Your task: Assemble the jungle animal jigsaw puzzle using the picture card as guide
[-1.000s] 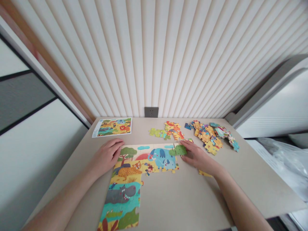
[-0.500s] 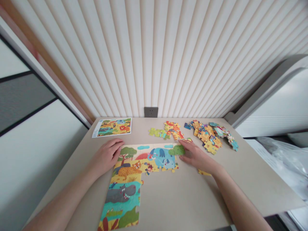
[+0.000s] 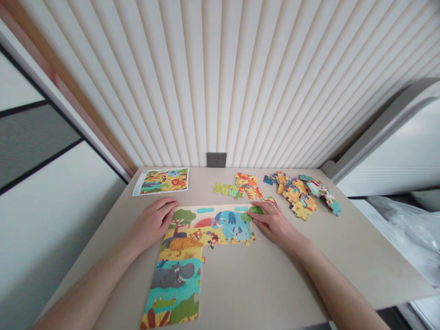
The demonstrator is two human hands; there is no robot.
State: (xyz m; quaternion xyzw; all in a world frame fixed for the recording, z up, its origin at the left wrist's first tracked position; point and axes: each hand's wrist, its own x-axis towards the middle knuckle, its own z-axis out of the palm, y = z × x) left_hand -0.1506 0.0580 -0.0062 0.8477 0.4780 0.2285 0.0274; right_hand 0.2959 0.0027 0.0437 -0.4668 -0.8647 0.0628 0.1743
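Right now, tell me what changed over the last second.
The right hand has slid left to the top edge of the animal jigsaw puzzle, its fingers over the green piece beside the elephant. A yellow piece by the wrist no longer shows. The left hand, picture card and loose pieces stayed as they were.

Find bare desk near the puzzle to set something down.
Biggest patch: the tabletop right of the jigsaw puzzle's lower arm, below the right hand. Another lies right of the loose puzzle pieces. Crowded: the far right, around those pieces.
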